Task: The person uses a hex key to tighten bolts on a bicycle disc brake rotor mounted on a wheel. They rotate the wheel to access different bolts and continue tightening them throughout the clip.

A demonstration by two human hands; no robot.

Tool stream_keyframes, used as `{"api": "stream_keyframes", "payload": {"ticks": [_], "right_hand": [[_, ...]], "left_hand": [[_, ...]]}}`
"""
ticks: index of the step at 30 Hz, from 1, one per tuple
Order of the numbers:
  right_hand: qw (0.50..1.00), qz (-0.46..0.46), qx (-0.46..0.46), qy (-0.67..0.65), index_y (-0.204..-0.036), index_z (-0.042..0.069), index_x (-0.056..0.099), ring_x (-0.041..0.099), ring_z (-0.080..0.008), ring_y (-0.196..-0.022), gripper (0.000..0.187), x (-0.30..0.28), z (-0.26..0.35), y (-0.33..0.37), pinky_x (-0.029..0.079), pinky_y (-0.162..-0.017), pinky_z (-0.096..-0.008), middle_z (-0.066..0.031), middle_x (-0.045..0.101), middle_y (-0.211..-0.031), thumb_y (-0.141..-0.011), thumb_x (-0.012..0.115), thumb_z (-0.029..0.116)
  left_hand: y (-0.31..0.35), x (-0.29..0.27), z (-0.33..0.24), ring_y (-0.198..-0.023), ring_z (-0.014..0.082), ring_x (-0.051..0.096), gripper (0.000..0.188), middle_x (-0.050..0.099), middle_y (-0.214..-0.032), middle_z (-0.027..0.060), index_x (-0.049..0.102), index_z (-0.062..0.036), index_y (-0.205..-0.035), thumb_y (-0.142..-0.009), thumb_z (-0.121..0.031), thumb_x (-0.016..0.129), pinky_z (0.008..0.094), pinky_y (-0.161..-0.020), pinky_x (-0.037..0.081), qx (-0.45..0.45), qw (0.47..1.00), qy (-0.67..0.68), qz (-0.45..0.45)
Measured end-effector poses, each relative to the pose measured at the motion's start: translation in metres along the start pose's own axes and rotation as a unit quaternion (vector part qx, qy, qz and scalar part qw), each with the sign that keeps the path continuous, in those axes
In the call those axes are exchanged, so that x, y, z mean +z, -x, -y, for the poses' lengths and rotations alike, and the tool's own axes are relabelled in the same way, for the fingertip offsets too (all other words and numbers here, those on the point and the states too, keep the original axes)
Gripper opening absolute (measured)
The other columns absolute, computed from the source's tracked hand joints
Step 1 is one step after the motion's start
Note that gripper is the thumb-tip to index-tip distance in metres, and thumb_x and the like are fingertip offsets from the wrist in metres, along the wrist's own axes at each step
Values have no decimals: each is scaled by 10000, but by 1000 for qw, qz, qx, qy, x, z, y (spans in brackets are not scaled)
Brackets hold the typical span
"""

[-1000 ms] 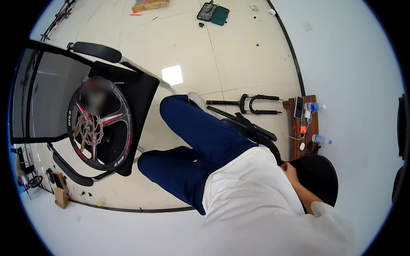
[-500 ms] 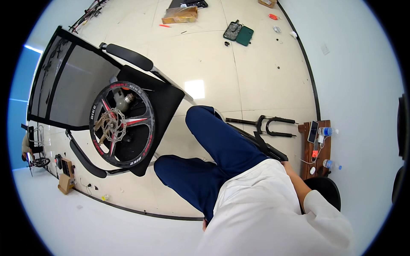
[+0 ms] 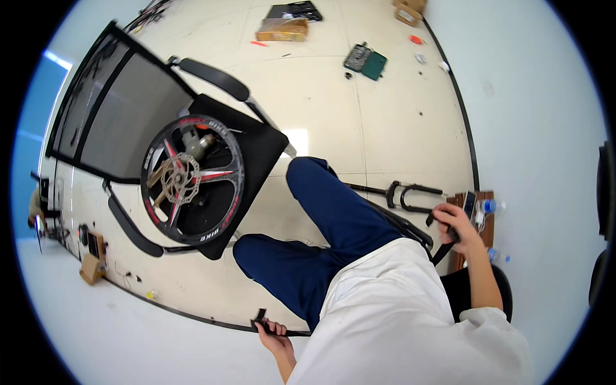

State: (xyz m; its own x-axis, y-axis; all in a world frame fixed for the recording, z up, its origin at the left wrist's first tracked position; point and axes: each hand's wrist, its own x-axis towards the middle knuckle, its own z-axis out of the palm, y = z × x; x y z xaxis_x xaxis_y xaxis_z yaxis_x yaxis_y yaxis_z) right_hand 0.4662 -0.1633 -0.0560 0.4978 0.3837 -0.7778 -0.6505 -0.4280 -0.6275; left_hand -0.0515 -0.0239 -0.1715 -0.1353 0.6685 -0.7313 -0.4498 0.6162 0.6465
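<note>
My right hand point(image 3: 454, 224), raised beside my right thigh, is closed around a black strap point(image 3: 441, 254) whose end runs down from the fist. Low on the other side, my left hand point(image 3: 274, 337) grips another black strap point(image 3: 260, 316), its short end sticking up past the fingers. Whether the two straps are one piece is hidden behind my body. In front of my knees, a black bicycle wheel point(image 3: 206, 174) with red markings and a brake disc lies on the seat of a mesh-backed chair point(image 3: 138, 102). A grey-green tool point(image 3: 194, 142) shows through its spokes.
A black bicycle fork point(image 3: 410, 192) lies on the floor near a wooden stand point(image 3: 489, 224) with bottles. Farther off are an open green case point(image 3: 373, 65), a cardboard box point(image 3: 282, 29) and another box point(image 3: 91, 268). A person point(image 3: 35, 204) is at the far left.
Both hands have come up into view from beside my body, each now holding a black strap. The view has shifted slightly; the wheel still lies on the chair.
</note>
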Motion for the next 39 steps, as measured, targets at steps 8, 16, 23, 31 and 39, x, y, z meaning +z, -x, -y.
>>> {"api": "stream_keyframes", "payload": {"ticks": [8,16,23,31,39], "right_hand": [[932,185,-88,298,-1073,47,609,567,-117,-816,291,88,-32,-20,465,-756,-261,-14,594,-858,-807,724,67],[768,393,-105,495,-1058,57,686,651,-175,-976,417,70,7,-39,505,-903,-308,-58,688,-980,-711,898,147],[914,255,-110,296,-969,-49,678,660,-173,-650,200,54,6,-63,556,-614,-300,-105,704,-861,-790,762,-17],[936,227,-153,222,-1019,-38,679,643,-179,-567,189,52,48,-30,551,-541,-303,-125,688,-816,-834,690,1],[809,376,-222,395,-1077,-29,741,657,-112,-577,235,162,-63,-37,525,-562,-264,-96,715,-726,-894,767,116]], "left_hand": [[38,94,36,-597,103,347,719,407,-817,4,498,-16,-1279,-1051,-664,284,266,-554,304,-8,980,10,198],[50,133,52,-602,60,409,289,442,-765,-27,497,-91,-1234,-1033,-246,636,256,-532,332,-59,990,-67,111],[68,145,41,-596,78,572,274,629,-754,41,592,-27,-972,-883,-158,816,271,-533,459,106,901,-409,98],[119,120,21,-547,202,653,259,648,-617,109,602,-21,-959,-899,-195,783,304,-551,498,58,903,-426,-1],[45,178,79,-826,504,664,279,683,-843,312,660,68,-966,-913,-205,678,497,-730,556,155,752,-613,184]]}}
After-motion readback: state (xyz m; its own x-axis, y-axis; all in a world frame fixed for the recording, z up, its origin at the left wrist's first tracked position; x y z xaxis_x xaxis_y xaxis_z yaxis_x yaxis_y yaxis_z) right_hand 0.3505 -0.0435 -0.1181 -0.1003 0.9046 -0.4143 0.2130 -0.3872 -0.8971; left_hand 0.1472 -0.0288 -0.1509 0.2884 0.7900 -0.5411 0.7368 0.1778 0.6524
